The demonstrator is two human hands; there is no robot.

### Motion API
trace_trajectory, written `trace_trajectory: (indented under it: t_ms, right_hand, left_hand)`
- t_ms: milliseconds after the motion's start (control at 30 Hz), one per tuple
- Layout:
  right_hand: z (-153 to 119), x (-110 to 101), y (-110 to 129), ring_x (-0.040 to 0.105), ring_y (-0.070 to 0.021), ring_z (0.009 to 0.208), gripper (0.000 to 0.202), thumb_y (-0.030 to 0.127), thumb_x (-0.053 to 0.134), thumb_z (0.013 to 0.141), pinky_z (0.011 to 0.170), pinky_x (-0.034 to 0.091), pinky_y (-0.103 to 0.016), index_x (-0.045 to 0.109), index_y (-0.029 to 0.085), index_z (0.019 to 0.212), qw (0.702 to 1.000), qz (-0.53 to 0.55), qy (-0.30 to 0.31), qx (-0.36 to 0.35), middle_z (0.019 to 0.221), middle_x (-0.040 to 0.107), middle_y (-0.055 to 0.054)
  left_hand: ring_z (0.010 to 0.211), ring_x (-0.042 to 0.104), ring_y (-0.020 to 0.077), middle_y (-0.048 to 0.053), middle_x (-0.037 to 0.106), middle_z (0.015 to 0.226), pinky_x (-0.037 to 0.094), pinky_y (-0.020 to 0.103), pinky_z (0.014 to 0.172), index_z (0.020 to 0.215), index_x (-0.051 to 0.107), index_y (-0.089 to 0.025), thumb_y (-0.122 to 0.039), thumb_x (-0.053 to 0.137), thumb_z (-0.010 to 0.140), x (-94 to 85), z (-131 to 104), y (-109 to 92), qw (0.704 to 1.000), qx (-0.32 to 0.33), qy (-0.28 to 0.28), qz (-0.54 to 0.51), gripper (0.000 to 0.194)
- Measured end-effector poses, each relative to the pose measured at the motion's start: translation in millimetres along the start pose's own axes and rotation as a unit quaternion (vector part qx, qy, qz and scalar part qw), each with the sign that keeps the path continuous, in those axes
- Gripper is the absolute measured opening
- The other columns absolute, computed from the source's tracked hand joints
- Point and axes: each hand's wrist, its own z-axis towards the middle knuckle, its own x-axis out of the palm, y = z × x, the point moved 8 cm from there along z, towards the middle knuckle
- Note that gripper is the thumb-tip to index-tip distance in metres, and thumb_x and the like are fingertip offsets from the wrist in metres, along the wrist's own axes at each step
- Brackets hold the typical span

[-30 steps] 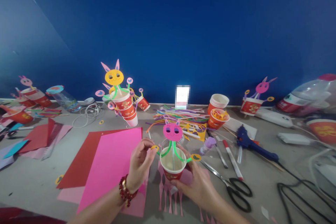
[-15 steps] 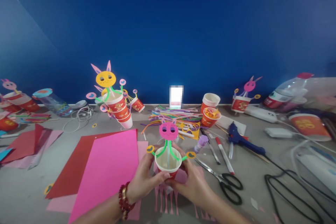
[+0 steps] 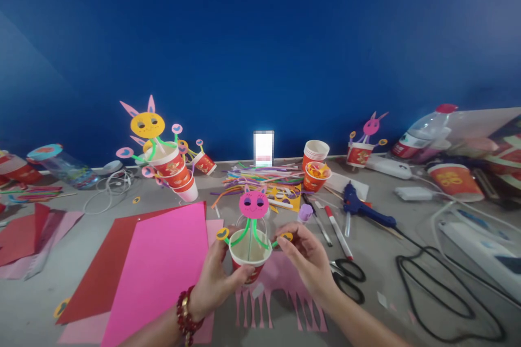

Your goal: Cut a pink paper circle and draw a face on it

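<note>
My left hand (image 3: 215,282) wraps round a red and white paper cup (image 3: 239,252), held upright above the table. A pink paper animal face (image 3: 253,206) with ears and eyes rises from the cup on green pipe cleaners (image 3: 255,232). To the left, a yellow paper disc (image 3: 222,234) sticks out on one green arm. My right hand (image 3: 307,263) pinches the matching right-hand yellow paper disc (image 3: 287,237) between thumb and fingers. Below lies a pink paper strip (image 3: 280,271) with fringe-like cuts, partly covered by my hands and the cup.
Bright pink paper (image 3: 163,260) and red paper (image 3: 97,265) lie left. Black-handled scissors (image 3: 350,271), a red marker (image 3: 338,233) and a blue glue gun (image 3: 366,209) with its cord lie right. Decorated cups (image 3: 166,165), pipe cleaners (image 3: 260,174) and stacked cups (image 3: 315,152) stand behind.
My right hand has left the cup's side and moved up to the right yellow disc. My left hand keeps the cup. The whole view has shifted slightly.
</note>
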Motion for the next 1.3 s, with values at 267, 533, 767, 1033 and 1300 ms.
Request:
trace_trajectory:
  t_ms: [267, 533, 767, 1033, 1300]
  right_hand:
    - [-0.4, 1.6, -1.7, 0.058, -0.0146, 0.062, 0.029, 0.045, 0.067, 0.085, 0.057, 0.050, -0.025, 0.059, 0.019, 0.074, 0.999, 0.043, -0.008, 0.014, 0.072, 0.062, -0.003]
    - [-0.4, 3.9, -5.8, 0.061, -0.0144, 0.062, 0.027, 0.045, 0.072, 0.080, 0.059, 0.053, -0.026, 0.062, 0.020, 0.084, 0.996, 0.085, 0.005, 0.034, 0.078, 0.065, -0.002]
    - [-1.2, 4.1, -4.8, 0.060, -0.0133, 0.060, 0.025, 0.040, 0.071, 0.083, 0.057, 0.050, -0.025, 0.059, 0.019, 0.075, 0.994, 0.109, 0.003, 0.028, 0.073, 0.062, -0.001]
    - [-1.2, 3.1, -4.7, 0.060, -0.0124, 0.060, 0.024, 0.039, 0.069, 0.085, 0.057, 0.051, -0.024, 0.061, 0.019, 0.076, 0.994, 0.110, -0.008, 0.024, 0.074, 0.061, -0.001]
    - [-2.5, 1.9, -9.9, 0.062, -0.0135, 0.060, 0.024, 0.041, 0.068, 0.086, 0.056, 0.051, -0.024, 0.064, 0.018, 0.081, 0.994, 0.102, -0.003, 0.031, 0.071, 0.063, -0.002]
  left_hand:
    - [0.114, 0.055, 0.0308, 0.012, 0.059, 0.122, 0.043, 0.046, 0.098, 0.122, 0.055, -0.021, -0.032, 0.072, 0.079, -1.1, -1.4, 1.1, 1.000, -0.010, -0.003, 0.002, 0.048]
    - [0.114, 0.056, 0.0316, 0.013, 0.060, 0.121, 0.045, 0.045, 0.097, 0.124, 0.055, -0.020, -0.032, 0.073, 0.079, -1.2, -0.8, 2.5, 0.999, -0.016, -0.004, -0.032, 0.050]
    - [0.114, 0.057, 0.0315, 0.013, 0.060, 0.121, 0.046, 0.045, 0.097, 0.124, 0.054, -0.021, -0.031, 0.072, 0.080, -0.4, -0.8, 2.4, 1.000, -0.010, -0.002, -0.028, 0.049]
    - [0.115, 0.055, 0.0296, 0.011, 0.059, 0.121, 0.043, 0.043, 0.099, 0.125, 0.052, -0.023, -0.030, 0.071, 0.081, 1.0, -1.6, -0.6, 1.000, 0.005, 0.011, -0.007, 0.048]
    - [0.114, 0.056, 0.0290, 0.010, 0.059, 0.121, 0.044, 0.041, 0.097, 0.124, 0.052, -0.021, -0.031, 0.071, 0.081, 1.7, -0.5, 1.8, 1.000, -0.002, 0.010, -0.018, 0.048]
